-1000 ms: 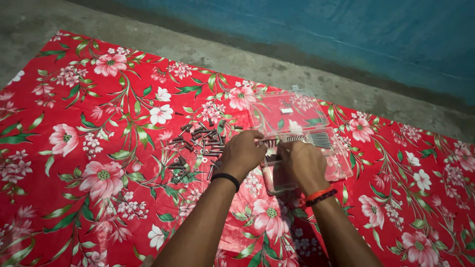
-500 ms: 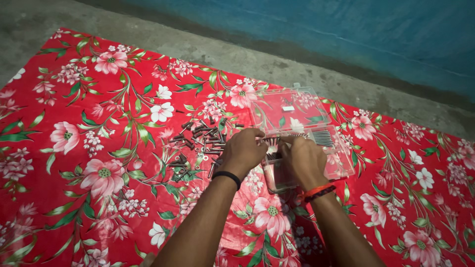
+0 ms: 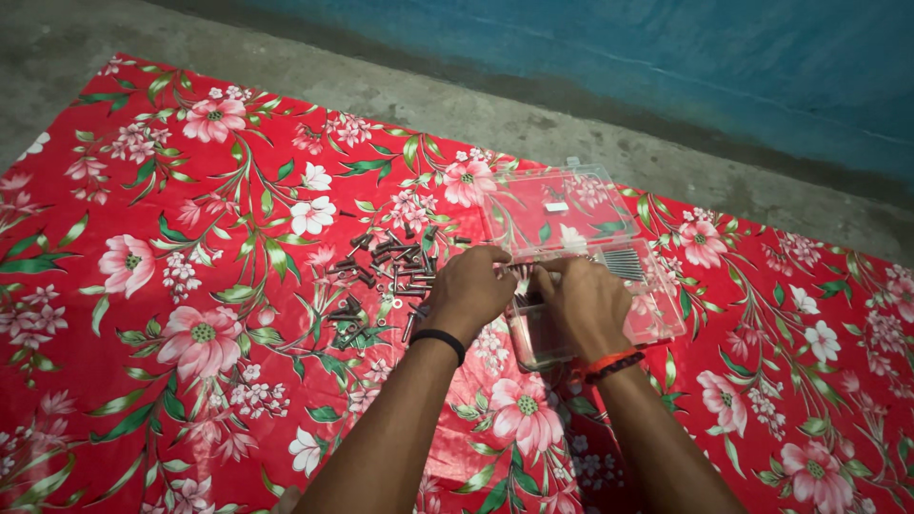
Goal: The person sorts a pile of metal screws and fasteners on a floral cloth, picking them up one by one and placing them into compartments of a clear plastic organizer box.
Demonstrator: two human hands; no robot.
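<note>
Hands meet over a clear plastic organizer box [image 3: 609, 276]: left hand [image 3: 469, 288] and right hand [image 3: 583, 303] pinch small metal parts, grip contents unclear, with loose screws [image 3: 381, 276] just left of them on the floral cloth [image 3: 143, 286].

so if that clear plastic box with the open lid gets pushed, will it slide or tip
The clear plastic box looks thin and light, so it would likely slide easily on the glossy floral cloth. Its open lid may flex or swing on the hinge. Both hands rest at its near edge, probably steadying it.
</note>
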